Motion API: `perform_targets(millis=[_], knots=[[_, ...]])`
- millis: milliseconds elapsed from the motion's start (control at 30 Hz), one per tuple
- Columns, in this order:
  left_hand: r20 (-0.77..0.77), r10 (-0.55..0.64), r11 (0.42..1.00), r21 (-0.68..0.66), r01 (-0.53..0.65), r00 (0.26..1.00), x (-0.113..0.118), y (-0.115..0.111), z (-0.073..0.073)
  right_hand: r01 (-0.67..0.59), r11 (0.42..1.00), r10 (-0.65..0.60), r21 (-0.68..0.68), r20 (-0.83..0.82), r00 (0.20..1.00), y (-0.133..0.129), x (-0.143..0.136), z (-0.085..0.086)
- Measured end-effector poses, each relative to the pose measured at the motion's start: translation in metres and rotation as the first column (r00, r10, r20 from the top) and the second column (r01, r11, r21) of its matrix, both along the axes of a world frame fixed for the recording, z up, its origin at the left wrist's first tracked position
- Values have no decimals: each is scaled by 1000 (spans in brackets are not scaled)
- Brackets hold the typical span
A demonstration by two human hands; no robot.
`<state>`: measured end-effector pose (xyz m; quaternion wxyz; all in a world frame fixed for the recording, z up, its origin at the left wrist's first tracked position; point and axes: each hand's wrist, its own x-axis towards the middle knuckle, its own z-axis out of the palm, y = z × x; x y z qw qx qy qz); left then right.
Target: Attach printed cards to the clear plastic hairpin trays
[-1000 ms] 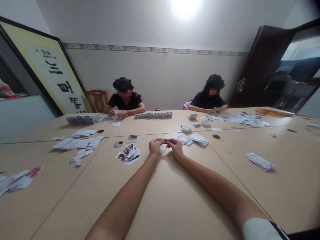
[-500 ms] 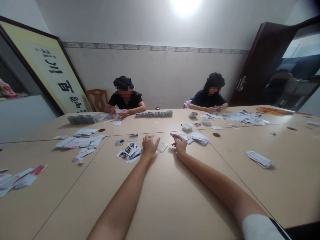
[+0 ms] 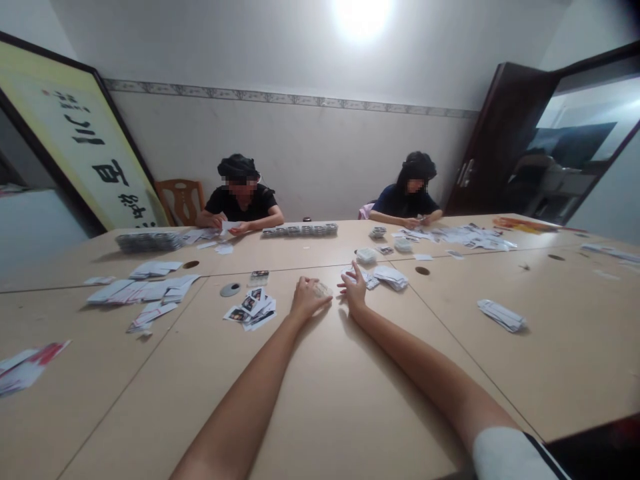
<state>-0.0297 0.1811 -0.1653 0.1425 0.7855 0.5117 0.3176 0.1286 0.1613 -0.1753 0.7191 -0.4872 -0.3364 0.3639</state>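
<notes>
My left hand (image 3: 306, 298) is closed around a small clear, flat plastic box (image 3: 323, 290), with its fingers along the far side and the thumb at the near edge. A short gap to the right, my right hand (image 3: 354, 292) has its fingers apart, one pointing up, and nothing shows in it. Past the right hand's fingers lies a stack of folded white paper slips (image 3: 390, 278). Loose photo cards (image 3: 253, 307) lie spread left of my left hand, and beyond them sits another clear box with a dark picture on top (image 3: 259, 277).
Two people (image 3: 241, 200) sit across the wide table (image 3: 320, 413), handling papers. A row of small boxes (image 3: 300, 231) and a block of stacked boxes (image 3: 150, 242) stand near the left person. White paper piles (image 3: 140, 292) lie at left, a slip bundle (image 3: 501, 315) at right.
My left hand has closed on the clear box, which lay beside it. The small thing pinched in my right hand no longer shows, and its fingers have spread. The view has shifted slightly.
</notes>
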Motion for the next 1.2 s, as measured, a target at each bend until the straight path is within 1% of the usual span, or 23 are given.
perform_targets(millis=[67,167,233,300,400,500,633,733,900,1067,1200], knots=[[77,-50,998,48,46,996,-1,3,0,-83,996,85,32,-53,995,-1,-2,2],[176,-131,987,116,111,976,0,5,-1,-221,972,230,84,-113,967,-3,-4,3],[223,-186,976,150,155,957,1,6,-2,-279,955,292,104,-139,946,-3,-5,2],[259,-236,965,174,195,936,2,6,-3,-307,945,322,114,-160,933,-3,-6,1],[303,-300,950,182,255,905,4,5,-4,-318,940,337,121,-193,922,-2,-5,0],[330,-351,936,143,321,876,5,1,-2,-316,942,335,118,-224,915,-2,-5,1],[330,-393,917,74,392,858,6,-5,4,-324,938,346,127,-245,906,-2,-4,3],[318,-376,924,54,379,870,6,-9,8,-331,933,356,138,-243,902,-2,-4,3],[243,-284,959,68,275,928,9,-14,9,-357,923,381,142,-216,899,-3,-5,2],[77,-193,978,92,185,978,13,-17,10,-350,929,368,118,-198,909,-2,-5,0],[-67,-158,982,94,164,985,14,-19,14,-305,947,318,99,-178,931,0,-6,-3]])
